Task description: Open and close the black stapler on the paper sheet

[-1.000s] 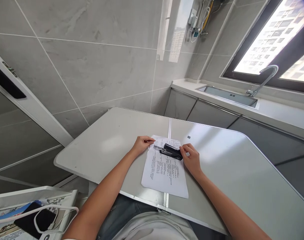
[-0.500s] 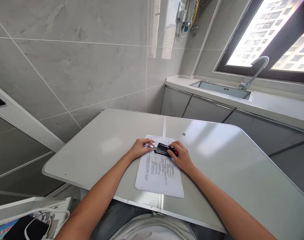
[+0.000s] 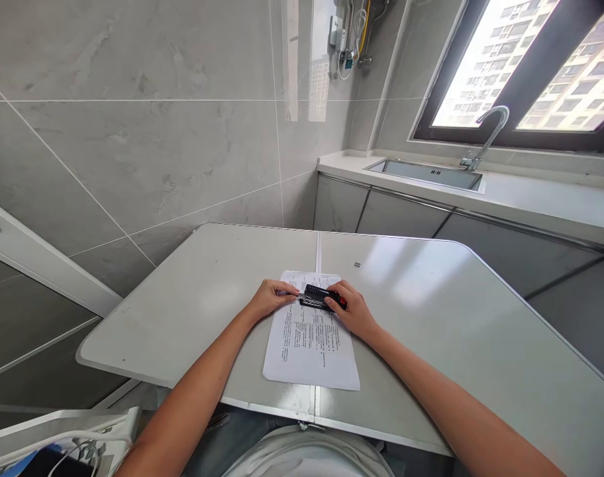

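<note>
One stapler [image 3: 314,290], one visible sheet of paper [image 3: 306,358], two hands, and two small dark strips [image 3: 357,264]; whether more sheets lie under the top one, I cannot tell. The stapler is over the upper part of the paper, lying crosswise, with a silver rod jutting from its left end. The fingers of the left hand [image 3: 271,296] are pinched together on that rod. The fingers of the right hand [image 3: 354,310] are clamped round the black back end, beside a spot of red. The strips lie off the paper, beyond the right hand.

At lower left, one white rack [image 3: 83,417] holds a black item [image 3: 58,464], something blue [image 3: 21,464] and white cables; the picture's edge cuts it off. One sink [image 3: 426,173] with one tap [image 3: 495,122] sits beyond the worktop [image 3: 193,291] at far right; its floor is hidden.

The paper straddles the worktop's metal seam [image 3: 318,253], its lower edge near the worktop's front edge, not hanging over. The worktop spreads wide on both sides of the paper, and a band runs behind it to the far edge. Both forearms cross the front edge, one on each side of the sheet.
</note>
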`<state>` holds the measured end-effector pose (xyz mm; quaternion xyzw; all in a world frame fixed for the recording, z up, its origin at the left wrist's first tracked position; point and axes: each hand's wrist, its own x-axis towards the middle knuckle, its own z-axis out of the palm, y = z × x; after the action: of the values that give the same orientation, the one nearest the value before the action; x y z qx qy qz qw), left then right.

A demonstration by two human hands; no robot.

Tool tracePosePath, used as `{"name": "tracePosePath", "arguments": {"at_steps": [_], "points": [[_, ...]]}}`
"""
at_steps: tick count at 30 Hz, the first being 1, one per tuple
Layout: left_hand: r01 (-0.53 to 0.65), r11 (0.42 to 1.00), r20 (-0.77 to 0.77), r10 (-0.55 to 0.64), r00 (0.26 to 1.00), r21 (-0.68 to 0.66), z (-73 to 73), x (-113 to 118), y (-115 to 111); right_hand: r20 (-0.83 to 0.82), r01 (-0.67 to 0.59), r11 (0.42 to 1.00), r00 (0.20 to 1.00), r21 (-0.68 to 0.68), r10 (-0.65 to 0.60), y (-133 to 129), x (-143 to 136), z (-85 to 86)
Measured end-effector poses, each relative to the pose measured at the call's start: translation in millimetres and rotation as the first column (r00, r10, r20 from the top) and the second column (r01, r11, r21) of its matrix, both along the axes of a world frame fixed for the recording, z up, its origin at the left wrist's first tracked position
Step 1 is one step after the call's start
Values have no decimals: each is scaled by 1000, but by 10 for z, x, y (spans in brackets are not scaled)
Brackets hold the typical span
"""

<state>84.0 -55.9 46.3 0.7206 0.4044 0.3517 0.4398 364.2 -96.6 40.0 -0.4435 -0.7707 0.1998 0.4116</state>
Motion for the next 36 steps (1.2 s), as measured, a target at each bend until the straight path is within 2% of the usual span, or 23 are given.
{"name": "tracePosePath", "arguments": {"at_steps": [5,10,15,18,22,24,26,28,31,34,36], "points": [[40,996,-97,-33,995,77,22,-131,46,23,-23,999,999,-29,24,28,9,-72],[89,991,-95,-80,992,96,77,-239,26,-8,3,995,1000,-96,-3,32,32,-126],[50,984,-82,-37,996,170,209,-86,-112,-147,-94,990,986,-102,78,-57,16,-4],[103,974,-94,-85,992,203,265,29,-179,-143,-194,977,973,-88,181,-130,-44,48],[244,945,-131,-219,967,217,245,87,-196,-110,-262,964,960,-44,256,-184,-103,20],[273,935,-161,-241,957,226,218,89,-186,-93,-279,959,957,-47,274,-186,-101,8],[260,934,-205,-212,955,246,187,92,-173,-77,-284,957,957,-62,279,-166,-69,19],[197,942,-242,-131,961,272,150,102,-158,-96,-207,975,975,-81,199,-114,11,49],[150,939,-327,-43,944,309,82,120,-140,-163,76,990,982,-117,-94,28,255,81],[249,906,-448,-75,891,343,16,129,-131,-133,301,946,939,-122,-316,198,634,69],[301,888,-493,-100,864,347,-15,133,-127,-59,337,933,936,-128,-346,289,901,47]]}}
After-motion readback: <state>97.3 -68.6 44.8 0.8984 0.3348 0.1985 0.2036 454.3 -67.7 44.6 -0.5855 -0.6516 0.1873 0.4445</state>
